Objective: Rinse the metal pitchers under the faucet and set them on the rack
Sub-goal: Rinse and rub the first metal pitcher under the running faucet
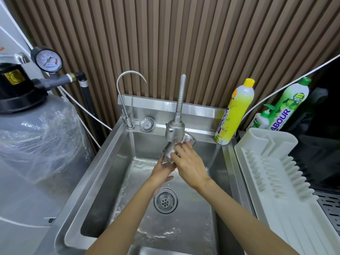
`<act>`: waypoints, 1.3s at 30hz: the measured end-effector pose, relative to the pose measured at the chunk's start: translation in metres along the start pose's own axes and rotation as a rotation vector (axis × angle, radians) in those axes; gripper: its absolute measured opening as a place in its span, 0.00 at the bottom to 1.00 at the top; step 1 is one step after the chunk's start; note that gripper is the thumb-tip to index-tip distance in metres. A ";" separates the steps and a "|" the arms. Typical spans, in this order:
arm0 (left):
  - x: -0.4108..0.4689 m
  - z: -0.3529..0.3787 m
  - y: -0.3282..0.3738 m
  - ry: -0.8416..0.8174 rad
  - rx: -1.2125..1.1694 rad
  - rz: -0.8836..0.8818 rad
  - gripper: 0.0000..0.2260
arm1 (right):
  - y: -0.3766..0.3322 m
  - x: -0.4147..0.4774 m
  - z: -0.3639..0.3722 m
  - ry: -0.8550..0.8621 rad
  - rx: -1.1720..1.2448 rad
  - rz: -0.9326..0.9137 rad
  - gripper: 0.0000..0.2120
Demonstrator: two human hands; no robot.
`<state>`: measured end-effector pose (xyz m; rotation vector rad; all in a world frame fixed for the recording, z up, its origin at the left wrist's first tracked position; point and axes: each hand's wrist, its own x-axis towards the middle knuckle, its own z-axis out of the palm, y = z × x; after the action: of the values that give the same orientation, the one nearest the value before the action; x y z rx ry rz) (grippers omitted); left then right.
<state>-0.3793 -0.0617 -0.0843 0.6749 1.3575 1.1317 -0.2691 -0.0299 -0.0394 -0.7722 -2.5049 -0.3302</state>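
A small shiny metal pitcher (189,139) lies tilted under the flexible faucet's spray head (174,130), over the steel sink (117,162). Water runs over it. My left hand (162,172) holds it from below. My right hand (187,162) grips it from above, fingers over its side. Most of the pitcher is hidden by the hands and the faucet head. The white plastic dish rack (272,162) stands to the right of the sink, with nothing on it.
A yellow dish soap bottle (235,111) stands on the sink's back right corner, a green one (288,103) and a small pump bottle (261,118) behind the rack. A thin gooseneck tap (125,96) and a loose strainer (146,123) sit at the back left. A grey wrapped tank (36,140) fills the left.
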 end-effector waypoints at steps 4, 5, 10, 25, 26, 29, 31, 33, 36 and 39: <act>0.000 0.000 0.000 -0.039 -0.107 -0.003 0.17 | 0.004 -0.004 0.005 0.050 0.334 0.484 0.05; 0.001 0.000 0.000 -0.043 -0.120 0.008 0.16 | 0.005 -0.005 0.006 0.081 0.438 0.605 0.05; 0.000 -0.001 0.001 0.020 -0.049 0.141 0.21 | 0.012 -0.020 0.010 0.164 0.842 0.908 0.02; -0.009 0.002 0.019 0.438 0.688 0.589 0.44 | -0.001 -0.030 0.022 0.188 1.938 1.154 0.06; -0.011 0.000 0.019 0.462 0.728 0.576 0.44 | -0.002 -0.030 0.023 0.163 1.892 1.166 0.06; -0.016 -0.005 0.015 0.513 0.776 0.461 0.45 | -0.002 -0.029 0.018 0.092 1.672 1.204 0.06; -0.017 -0.006 0.012 0.507 0.818 0.307 0.45 | 0.002 -0.026 0.013 0.035 1.483 1.237 0.08; -0.017 -0.003 0.007 0.453 0.822 0.181 0.41 | 0.008 -0.021 0.005 -0.060 1.242 1.260 0.11; -0.015 0.004 -0.002 0.362 0.694 0.125 0.36 | 0.020 -0.009 -0.012 -0.214 0.859 1.175 0.14; -0.014 0.011 -0.006 0.270 0.507 0.100 0.29 | 0.026 0.001 -0.026 -0.303 0.537 1.002 0.20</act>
<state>-0.3649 -0.0744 -0.0824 0.9861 1.8895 0.9837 -0.2449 -0.0183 -0.0149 -1.7420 -1.9430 0.8074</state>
